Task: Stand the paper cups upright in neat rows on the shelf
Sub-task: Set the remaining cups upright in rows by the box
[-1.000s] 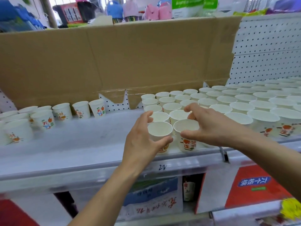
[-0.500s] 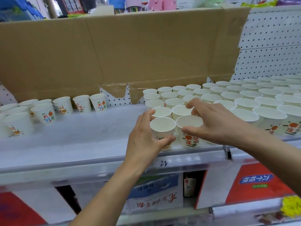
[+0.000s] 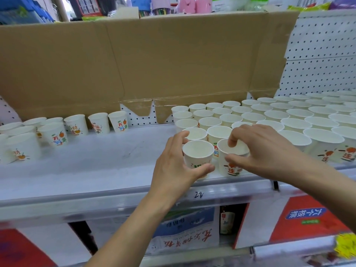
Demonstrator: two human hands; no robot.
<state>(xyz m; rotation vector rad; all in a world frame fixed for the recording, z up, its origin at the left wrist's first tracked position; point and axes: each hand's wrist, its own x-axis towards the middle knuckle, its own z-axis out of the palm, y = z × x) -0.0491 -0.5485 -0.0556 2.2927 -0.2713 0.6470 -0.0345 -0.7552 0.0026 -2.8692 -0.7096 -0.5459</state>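
White paper cups with orange and green print stand upright on the white shelf (image 3: 100, 170). My left hand (image 3: 173, 170) grips the front-left cup (image 3: 198, 153) of the block, thumb in front and fingers behind. My right hand (image 3: 260, 151) pinches the neighbouring cup (image 3: 229, 168) by its rim, one finger inside and the thumb on the outer wall. Both cups stand at the shelf's front edge. Behind and to the right, the cup rows (image 3: 279, 116) form a tight block.
A loose group of cups (image 3: 55, 132) stands at the shelf's left end. A flattened cardboard sheet (image 3: 154, 64) leans against the pegboard (image 3: 317, 64) behind. Boxes and a bottle (image 3: 227, 220) sit on the lower shelf.
Both hands keep hold of the same two front cups; my right fingers have curled down onto the right cup's rim. The camera has shifted slightly.
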